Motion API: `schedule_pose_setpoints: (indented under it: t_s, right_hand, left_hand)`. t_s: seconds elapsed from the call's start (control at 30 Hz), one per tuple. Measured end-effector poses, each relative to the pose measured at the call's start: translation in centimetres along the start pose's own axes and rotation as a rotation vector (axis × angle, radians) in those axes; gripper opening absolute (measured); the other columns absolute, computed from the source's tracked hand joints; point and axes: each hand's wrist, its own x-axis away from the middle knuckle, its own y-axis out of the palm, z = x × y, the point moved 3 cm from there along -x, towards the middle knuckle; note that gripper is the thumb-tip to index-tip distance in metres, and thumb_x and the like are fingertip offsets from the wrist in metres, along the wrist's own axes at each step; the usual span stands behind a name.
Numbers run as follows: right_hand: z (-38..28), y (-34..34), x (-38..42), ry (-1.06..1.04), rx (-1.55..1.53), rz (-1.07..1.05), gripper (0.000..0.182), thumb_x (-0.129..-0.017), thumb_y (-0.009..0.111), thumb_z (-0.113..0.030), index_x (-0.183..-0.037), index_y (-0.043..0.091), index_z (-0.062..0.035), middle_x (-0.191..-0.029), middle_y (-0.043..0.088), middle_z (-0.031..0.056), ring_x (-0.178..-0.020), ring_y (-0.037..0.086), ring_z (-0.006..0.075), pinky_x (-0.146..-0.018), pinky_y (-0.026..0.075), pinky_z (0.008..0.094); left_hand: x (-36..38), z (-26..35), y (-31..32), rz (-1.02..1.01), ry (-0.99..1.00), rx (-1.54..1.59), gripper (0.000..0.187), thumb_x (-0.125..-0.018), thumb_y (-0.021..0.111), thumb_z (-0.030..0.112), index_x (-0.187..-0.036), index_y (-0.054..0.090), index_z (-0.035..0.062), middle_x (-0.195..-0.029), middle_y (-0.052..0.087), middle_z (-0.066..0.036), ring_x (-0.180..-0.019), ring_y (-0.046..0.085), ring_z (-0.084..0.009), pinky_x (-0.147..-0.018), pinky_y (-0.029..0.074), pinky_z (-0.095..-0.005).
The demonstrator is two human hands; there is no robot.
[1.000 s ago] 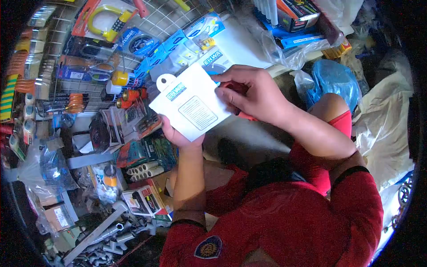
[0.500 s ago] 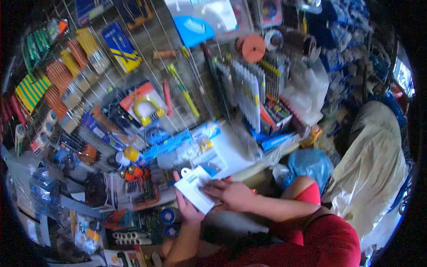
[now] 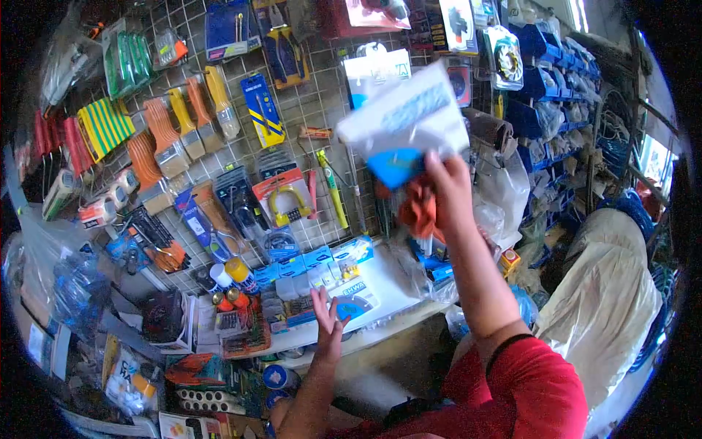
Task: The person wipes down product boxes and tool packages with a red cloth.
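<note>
My right hand (image 3: pixel 452 192) is raised before the wire-grid wall, gripping a flat white package with a blue corner (image 3: pixel 409 121) by its lower edge. The package is blurred and tilted. A crumpled reddish-orange cloth-like piece (image 3: pixel 419 211) hangs beneath the same hand. Lower down, my left hand (image 3: pixel 327 322) has its fingers spread and holds nothing. It is in front of a white ledge (image 3: pixel 391 282), nearest to another white and blue package (image 3: pixel 358 301) lying there. Behind the raised package hangs a white packet (image 3: pixel 376 69) on the grid.
Paintbrushes (image 3: pixel 164 135), a yellow shackle-shaped lock (image 3: pixel 287 205) and a blue-yellow packet (image 3: pixel 262 110) hang on the grid. Spray cans (image 3: pixel 238 272) stand at the ledge's left. Blue bins (image 3: pixel 552 84) line the right side, above a beige sheet (image 3: pixel 603 278).
The white package has left my left hand and gone up toward the wall in my right hand. My left hand has opened. The view has shifted, showing more of the upper wall.
</note>
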Motion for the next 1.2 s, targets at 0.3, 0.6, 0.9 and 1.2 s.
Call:
schedule_pose_setpoints:
  t_s: [0.3, 0.6, 0.9, 1.2]
  right_hand:
    - [1.5, 1.6, -8.5, 0.183, -0.132, 0.127, 0.040, -0.095, 0.068, -0.037, -0.099, 0.065, 0.0023, -0.086, 0.068, 0.0072, -0.075, 0.066, 0.0151, -0.068, 0.052, 0.0294]
    - [3.0, 2.0, -8.3, 0.416, -0.163, 0.179, 0.041, -0.092, 0.068, -0.042, -0.096, 0.064, -0.0020, -0.075, 0.067, 0.0090, -0.059, 0.066, 0.0222, -0.055, 0.055, 0.0353]
    - [14.1, -1.9, 12.0, 0.940, -0.044, -0.383, 0.054, -0.101, 0.050, -0.053, -0.110, 0.066, -0.0019, -0.086, 0.067, 0.0096, -0.077, 0.064, 0.0203, -0.072, 0.052, 0.0350]
    - [29.0, -1.9, 22.7, 1.087, 0.824, -0.297, 0.064, -0.089, 0.073, -0.045, -0.124, 0.047, 0.0025, -0.074, 0.062, 0.0146, -0.055, 0.061, 0.0221, -0.043, 0.046, 0.0379]
  left_hand:
    - [0.9, -0.6, 1.1, -0.324, -0.070, 0.000, 0.131, -0.074, 0.073, 0.072, -0.159, -0.013, 0.0209, -0.166, 0.009, -0.014, -0.149, 0.015, -0.0415, -0.109, 0.028, -0.0637]
    - [2.3, -0.3, 1.7, -0.402, -0.143, -0.079, 0.124, -0.081, 0.078, 0.053, -0.158, -0.014, 0.0220, -0.164, 0.013, -0.018, -0.148, 0.020, -0.0434, -0.107, 0.031, -0.0665]
    - [0.0, -3.4, -1.8, 0.015, 0.007, -0.140, 0.097, -0.094, 0.069, 0.024, -0.160, -0.003, 0.0251, -0.148, 0.039, -0.020, -0.128, 0.047, -0.0292, -0.096, 0.048, -0.0434]
    - [-0.7, -2.7, -5.8, 0.405, -0.362, 0.170, 0.081, -0.096, 0.054, 0.055, -0.158, 0.018, 0.0178, -0.141, 0.053, -0.009, -0.112, 0.059, -0.0273, -0.091, 0.045, -0.0463]
